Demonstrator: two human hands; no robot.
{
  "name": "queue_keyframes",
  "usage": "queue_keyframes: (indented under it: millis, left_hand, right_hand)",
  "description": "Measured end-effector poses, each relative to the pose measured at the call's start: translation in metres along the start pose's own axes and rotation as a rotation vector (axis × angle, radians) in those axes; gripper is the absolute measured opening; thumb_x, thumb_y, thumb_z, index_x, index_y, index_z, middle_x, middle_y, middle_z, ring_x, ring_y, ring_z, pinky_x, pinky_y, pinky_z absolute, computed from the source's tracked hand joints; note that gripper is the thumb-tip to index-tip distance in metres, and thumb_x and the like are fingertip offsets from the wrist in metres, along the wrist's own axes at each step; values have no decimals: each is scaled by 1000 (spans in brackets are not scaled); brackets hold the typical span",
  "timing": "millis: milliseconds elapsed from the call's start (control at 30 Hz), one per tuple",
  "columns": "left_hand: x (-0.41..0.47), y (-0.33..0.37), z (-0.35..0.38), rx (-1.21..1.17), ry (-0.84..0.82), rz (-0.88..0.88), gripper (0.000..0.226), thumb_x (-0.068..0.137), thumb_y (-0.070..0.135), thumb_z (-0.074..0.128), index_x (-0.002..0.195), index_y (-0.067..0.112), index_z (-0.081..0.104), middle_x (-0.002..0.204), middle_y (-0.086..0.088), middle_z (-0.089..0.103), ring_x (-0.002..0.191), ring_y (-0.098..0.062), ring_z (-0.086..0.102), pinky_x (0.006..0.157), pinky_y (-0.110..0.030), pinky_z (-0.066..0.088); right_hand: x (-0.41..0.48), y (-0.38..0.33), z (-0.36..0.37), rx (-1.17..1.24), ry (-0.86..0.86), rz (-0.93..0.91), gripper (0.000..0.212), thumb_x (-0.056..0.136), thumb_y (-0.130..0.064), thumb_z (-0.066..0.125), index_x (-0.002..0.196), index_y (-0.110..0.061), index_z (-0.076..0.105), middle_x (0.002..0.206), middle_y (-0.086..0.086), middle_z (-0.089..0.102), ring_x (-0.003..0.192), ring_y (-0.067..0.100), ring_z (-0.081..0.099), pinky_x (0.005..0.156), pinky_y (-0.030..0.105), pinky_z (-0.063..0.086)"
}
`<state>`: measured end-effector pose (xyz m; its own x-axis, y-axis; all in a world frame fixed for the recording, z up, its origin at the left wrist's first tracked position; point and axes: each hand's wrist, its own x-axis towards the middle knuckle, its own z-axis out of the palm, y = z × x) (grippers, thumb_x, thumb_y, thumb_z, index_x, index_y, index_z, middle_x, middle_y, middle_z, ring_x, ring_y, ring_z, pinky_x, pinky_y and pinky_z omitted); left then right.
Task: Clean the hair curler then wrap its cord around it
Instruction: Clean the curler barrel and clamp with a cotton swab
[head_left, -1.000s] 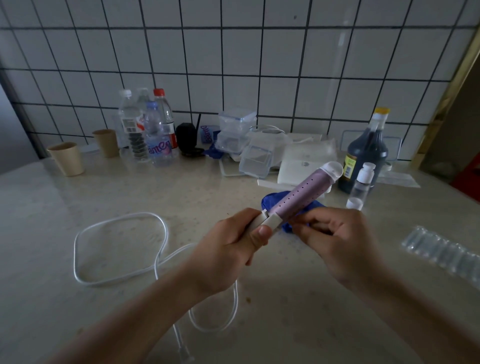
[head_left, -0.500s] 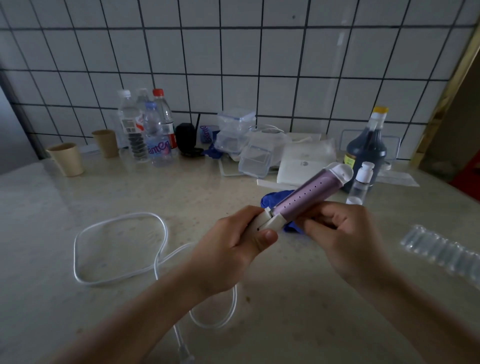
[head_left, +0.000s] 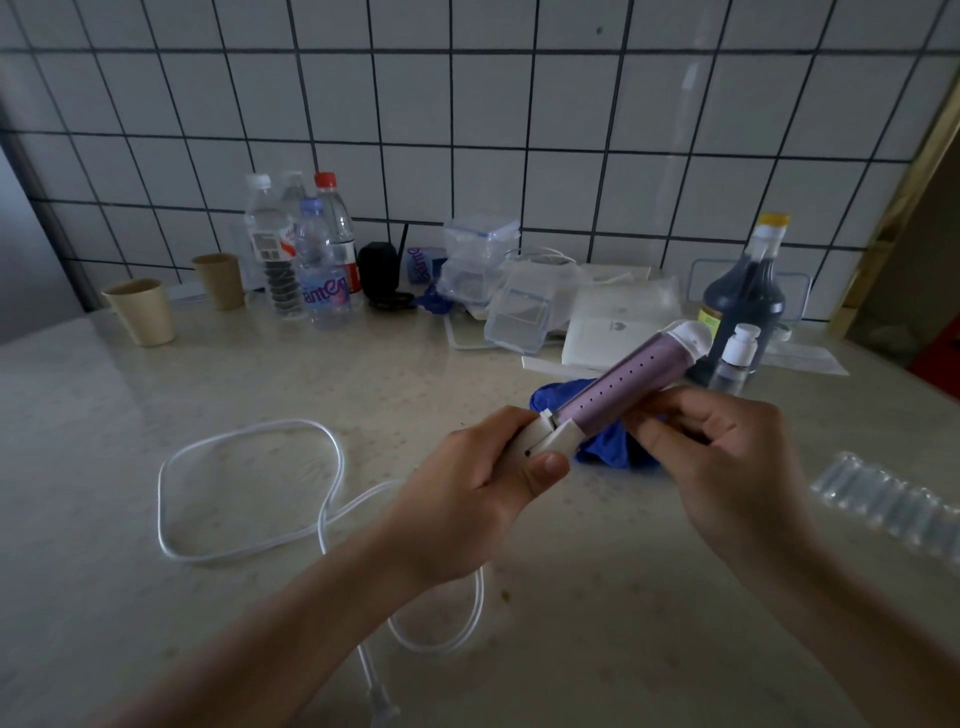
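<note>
Two hands hold a hair curler (head_left: 621, 387) above a pale counter (head_left: 260, 374). Left hand (head_left: 467, 499), fingers curled, grips its cream handle, thumb pressed on top. Right hand (head_left: 727, 457) pinches the purple barrel, which tilts up toward the far right. Its white cord (head_left: 249, 493) lies looped on the counter, left. Blue cloth (head_left: 602, 441) lies beneath the curler.

— Hands?
— Two: left hand (head_left: 457, 499), right hand (head_left: 727, 457).
— Curlers?
— One hair curler (head_left: 623, 387), one cord (head_left: 249, 558), one blue cloth (head_left: 605, 449).
— Cups, bottles?
— Two paper cups (head_left: 139, 312), four clear water bottles (head_left: 324, 291), one dark bottle (head_left: 743, 306), one small white-capped bottle (head_left: 735, 358).
— Anything else?
— One black object (head_left: 378, 275), one strip of clear vials (head_left: 893, 499). Clear boxes (head_left: 480, 254) too jumbled to count.
</note>
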<state>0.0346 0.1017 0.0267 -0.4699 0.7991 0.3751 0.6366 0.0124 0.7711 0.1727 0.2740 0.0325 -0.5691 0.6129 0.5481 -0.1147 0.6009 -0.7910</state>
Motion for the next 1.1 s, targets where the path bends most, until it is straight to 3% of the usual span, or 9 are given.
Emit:
queue_keyframes:
  millis: [33, 133, 400, 533, 667, 767, 833, 1000, 1100]
  left_hand:
    - [0, 0, 0, 1, -1, -3, 38, 89, 66, 51, 97, 30, 61, 69, 8, 56, 65, -26, 61, 62, -48, 48]
    - [0, -1, 0, 3, -3, -11, 29, 93, 58, 54, 95, 30, 60, 68, 8, 56, 66, -28, 61, 61, -49, 48]
    - [0, -3, 1, 23, -2, -33, 28, 94, 55, 54, 89, 28, 58, 64, 8, 54, 65, -27, 59, 62, -46, 47]
    - [-1, -3, 1, 11, -3, -27, 32, 95, 56, 54, 90, 25, 59, 72, -8, 59, 67, -31, 60, 63, -52, 49]
    - [-1, -3, 1, -36, 6, -36, 42, 92, 61, 53, 94, 19, 62, 77, -15, 60, 69, -38, 59, 64, -57, 49]
    - [0, -4, 2, -63, 14, -29, 48, 89, 64, 52, 93, 17, 62, 76, -17, 59, 67, -40, 58, 62, -57, 49]
    - [0, -6, 2, -67, 16, -25, 47, 89, 64, 52, 93, 18, 62, 71, -13, 58, 64, -38, 58, 60, -55, 48]
    - [0, -10, 4, -94, 2, -39, 50, 90, 65, 50, 93, 17, 63, 63, 2, 58, 53, -11, 50, 52, -37, 41]
    - [0, -11, 4, -139, -15, -32, 54, 91, 64, 48, 97, 12, 63, 81, -19, 66, 58, -16, 53, 54, -33, 41]
  right_hand:
    - [0, -1, 0, 1, 7, -3, 20, 91, -8, 77, 87, -26, 84, 74, -1, 80, 68, 18, 73, 65, 31, 53]
    - [3, -3, -4, 2, 36, -19, 19, 92, -6, 76, 88, -23, 83, 70, 9, 76, 63, 30, 66, 61, 29, 49]
    - [18, 0, -23, -17, 132, -45, 19, 96, -10, 73, 86, -26, 78, 50, -14, 60, 45, 4, 44, 46, 11, 33]
    - [14, 2, -16, -7, 107, -58, 25, 96, -7, 73, 83, -28, 78, 51, -2, 59, 47, 6, 41, 46, 17, 32]
    - [8, 8, -6, 24, 55, -25, 24, 97, -3, 72, 80, -19, 77, 48, -8, 57, 42, 2, 41, 43, 10, 30]
    - [1, 13, 4, 80, 15, -13, 20, 96, -3, 74, 81, -17, 77, 54, 12, 64, 50, 12, 45, 48, 23, 32]
    - [-5, 16, 11, 78, -55, 2, 13, 95, -15, 75, 84, -21, 78, 61, 20, 67, 53, 17, 47, 53, 29, 33]
    - [-12, 27, 18, 75, -162, 11, 23, 85, -43, 68, 84, -21, 77, 51, 8, 56, 45, 9, 37, 46, 27, 28]
    - [-15, 27, 21, 89, -194, 14, 26, 84, -48, 67, 84, -24, 78, 51, 1, 56, 45, 6, 39, 46, 25, 30]
